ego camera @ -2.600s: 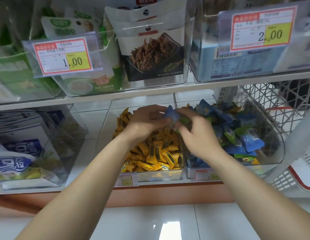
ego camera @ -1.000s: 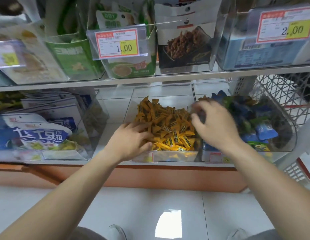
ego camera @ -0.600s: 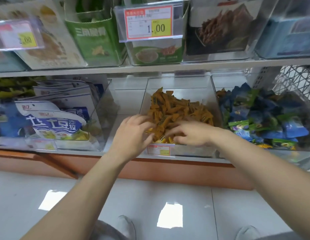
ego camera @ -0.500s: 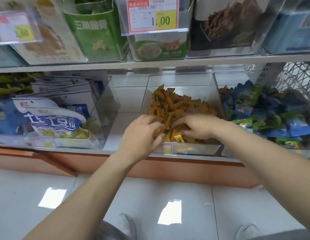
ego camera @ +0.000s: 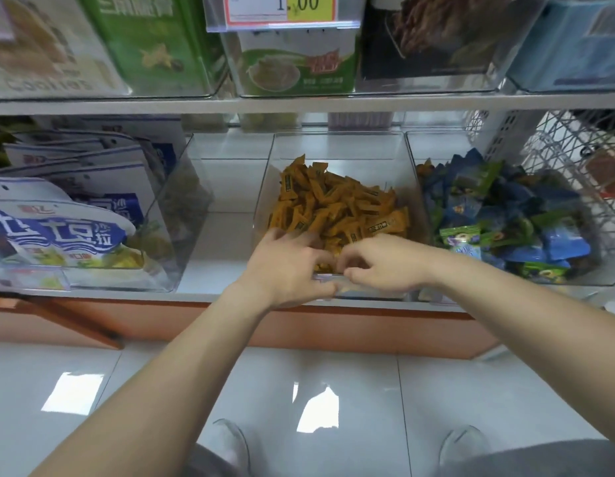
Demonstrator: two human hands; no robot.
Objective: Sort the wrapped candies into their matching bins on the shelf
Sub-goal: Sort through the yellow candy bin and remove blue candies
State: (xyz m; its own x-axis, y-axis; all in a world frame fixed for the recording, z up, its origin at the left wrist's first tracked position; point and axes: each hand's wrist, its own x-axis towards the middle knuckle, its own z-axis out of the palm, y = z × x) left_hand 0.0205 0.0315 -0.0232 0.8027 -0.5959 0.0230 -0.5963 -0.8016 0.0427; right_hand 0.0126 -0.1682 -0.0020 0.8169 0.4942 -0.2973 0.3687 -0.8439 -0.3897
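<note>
A clear middle bin on the lower shelf holds a heap of yellow wrapped candies. To its right, another clear bin is filled with blue and green wrapped candies. My left hand reaches over the middle bin's front edge, its fingers stretched onto the yellow candies. My right hand is beside it at the same edge, with fingers curled toward the left hand. Motion blur hides whether those fingers hold a candy.
A clear bin of blue and white snack bags stands at the left. The upper shelf carries packaged snacks and a price tag close overhead. At the far right is a white wire basket. Below are glossy floor tiles.
My right hand left the blue and green bin and moved left to the front of the yellow bin, meeting my left hand. The view dropped lower and closer.
</note>
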